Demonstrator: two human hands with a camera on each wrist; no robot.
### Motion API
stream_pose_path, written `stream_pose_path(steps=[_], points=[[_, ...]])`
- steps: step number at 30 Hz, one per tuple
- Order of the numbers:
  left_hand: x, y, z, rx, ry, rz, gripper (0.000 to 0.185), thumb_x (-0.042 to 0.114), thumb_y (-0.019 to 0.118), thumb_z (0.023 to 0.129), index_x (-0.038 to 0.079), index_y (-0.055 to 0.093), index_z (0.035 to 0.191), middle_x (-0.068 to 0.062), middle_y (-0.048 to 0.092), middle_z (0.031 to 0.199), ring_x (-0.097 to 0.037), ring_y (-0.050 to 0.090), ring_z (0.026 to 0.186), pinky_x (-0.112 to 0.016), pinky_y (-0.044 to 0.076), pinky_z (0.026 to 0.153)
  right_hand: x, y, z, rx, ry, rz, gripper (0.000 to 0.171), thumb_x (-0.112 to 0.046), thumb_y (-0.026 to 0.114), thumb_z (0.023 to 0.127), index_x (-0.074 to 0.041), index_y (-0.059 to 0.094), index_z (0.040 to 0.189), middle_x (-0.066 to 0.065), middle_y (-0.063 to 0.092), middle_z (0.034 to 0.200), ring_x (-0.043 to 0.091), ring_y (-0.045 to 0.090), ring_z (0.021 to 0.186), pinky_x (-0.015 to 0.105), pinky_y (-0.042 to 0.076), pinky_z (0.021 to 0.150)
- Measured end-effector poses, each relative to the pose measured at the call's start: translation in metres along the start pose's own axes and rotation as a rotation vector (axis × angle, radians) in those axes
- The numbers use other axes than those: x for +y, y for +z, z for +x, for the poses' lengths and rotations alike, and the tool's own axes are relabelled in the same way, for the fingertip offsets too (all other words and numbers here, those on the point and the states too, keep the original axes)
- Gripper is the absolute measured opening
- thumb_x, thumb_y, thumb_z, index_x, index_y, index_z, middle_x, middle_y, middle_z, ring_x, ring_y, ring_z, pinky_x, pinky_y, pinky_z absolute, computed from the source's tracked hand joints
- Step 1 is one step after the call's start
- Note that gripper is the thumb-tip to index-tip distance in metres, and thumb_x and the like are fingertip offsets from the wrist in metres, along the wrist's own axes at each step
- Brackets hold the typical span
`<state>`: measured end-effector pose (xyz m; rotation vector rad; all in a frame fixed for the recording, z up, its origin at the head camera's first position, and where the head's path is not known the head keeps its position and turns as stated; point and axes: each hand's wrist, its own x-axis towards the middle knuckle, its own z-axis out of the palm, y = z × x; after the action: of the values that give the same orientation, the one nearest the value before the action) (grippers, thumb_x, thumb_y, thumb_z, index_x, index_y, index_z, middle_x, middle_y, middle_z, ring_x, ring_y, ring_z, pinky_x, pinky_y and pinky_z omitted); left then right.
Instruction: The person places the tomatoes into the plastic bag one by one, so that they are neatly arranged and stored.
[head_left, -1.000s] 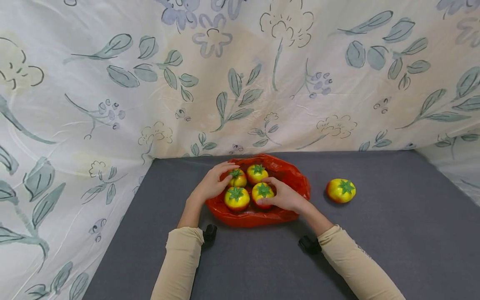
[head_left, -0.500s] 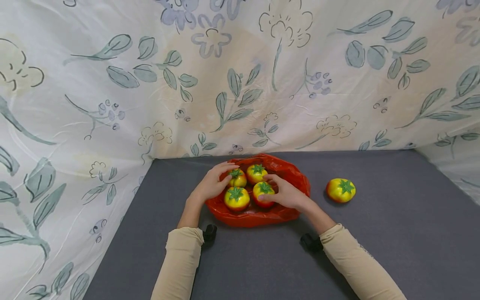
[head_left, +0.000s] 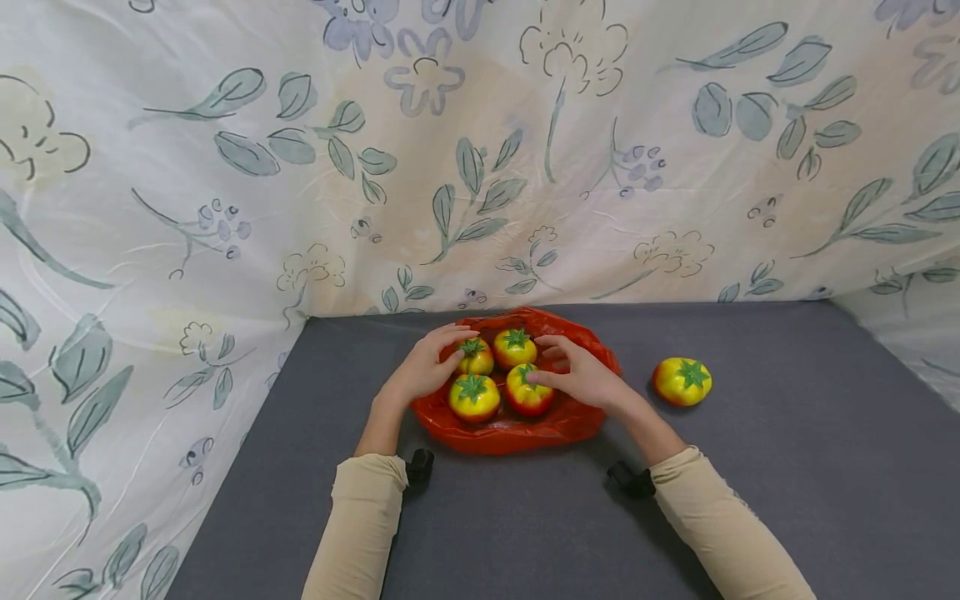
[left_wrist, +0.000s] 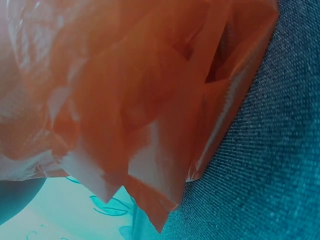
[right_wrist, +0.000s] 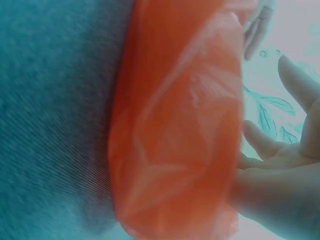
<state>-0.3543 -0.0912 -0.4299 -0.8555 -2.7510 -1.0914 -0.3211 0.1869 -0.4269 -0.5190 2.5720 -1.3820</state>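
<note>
A red plastic bag [head_left: 517, 429] lies open on the grey table [head_left: 750, 467] and holds several yellow-red tomatoes with green tops. My left hand [head_left: 427, 363] rests on the bag's left rim, its fingers against the back-left tomato [head_left: 476, 357]. My right hand [head_left: 583, 375] hovers over the bag's right side with fingers spread and loose, one fingertip at the front-right tomato [head_left: 528, 393]. Another tomato [head_left: 681, 381] lies alone on the table, right of the bag. The wrist views fill with red bag plastic [left_wrist: 125, 100] [right_wrist: 175, 125]; straight fingers [right_wrist: 300, 90] show in the right one.
A floral cloth [head_left: 480, 150] hangs as a wall behind the table and along both sides. Small black wrist cameras [head_left: 420, 467] [head_left: 630, 482] sit under both beige sleeves. Bare grey table surface lies in front and to the right.
My right hand let go of the front-right tomato, opened its fingers and drew back to the right. The tomato stays in the bag. The left hand has not moved.
</note>
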Motion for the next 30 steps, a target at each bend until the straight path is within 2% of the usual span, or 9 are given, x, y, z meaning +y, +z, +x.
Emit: stream_pose_path(steps=[8,14,18,30], points=[[0.0,0.001,-0.001,0.006,0.006,0.003,0.038,0.007,0.055,0.095,0.006,0.056,0.132,-0.013,0.046,0.141,-0.031,0.03,0.137,-0.051,0.023,0.11,-0.007,-0.016,-0.006,0.077,0.004,0.046,0.072,-0.043,0.067,0.087,-0.009,0.037,0.142,0.019,0.045,0.136,0.035,0.046,0.121,0.05,0.04,0.098],[0.001,0.001,-0.003,0.005,-0.018,0.001,0.038,0.008,0.055,0.095,0.009,0.057,0.132,-0.011,0.046,0.142,-0.029,0.028,0.138,-0.049,0.023,0.11,-0.008,-0.026,-0.01,0.139,0.012,0.085,0.067,-0.04,0.065,0.089,-0.01,0.038,0.142,0.019,0.045,0.136,0.037,0.044,0.122,0.053,0.04,0.098],[0.001,0.002,-0.003,0.01,-0.01,0.0,0.038,0.007,0.056,0.094,0.009,0.057,0.132,-0.011,0.046,0.141,-0.029,0.029,0.137,-0.05,0.023,0.11,-0.007,-0.034,-0.012,0.182,0.026,0.116,0.064,-0.038,0.065,0.09,-0.012,0.039,0.142,0.019,0.045,0.136,0.037,0.044,0.123,0.052,0.042,0.096],[0.002,0.002,-0.005,0.011,-0.005,0.004,0.038,0.007,0.055,0.095,0.008,0.057,0.132,-0.012,0.046,0.142,-0.03,0.03,0.137,-0.05,0.024,0.109,-0.01,-0.061,-0.028,0.252,0.016,0.156,0.069,-0.039,0.061,0.092,-0.011,0.032,0.148,0.02,0.042,0.139,0.036,0.046,0.123,0.052,0.039,0.099]])
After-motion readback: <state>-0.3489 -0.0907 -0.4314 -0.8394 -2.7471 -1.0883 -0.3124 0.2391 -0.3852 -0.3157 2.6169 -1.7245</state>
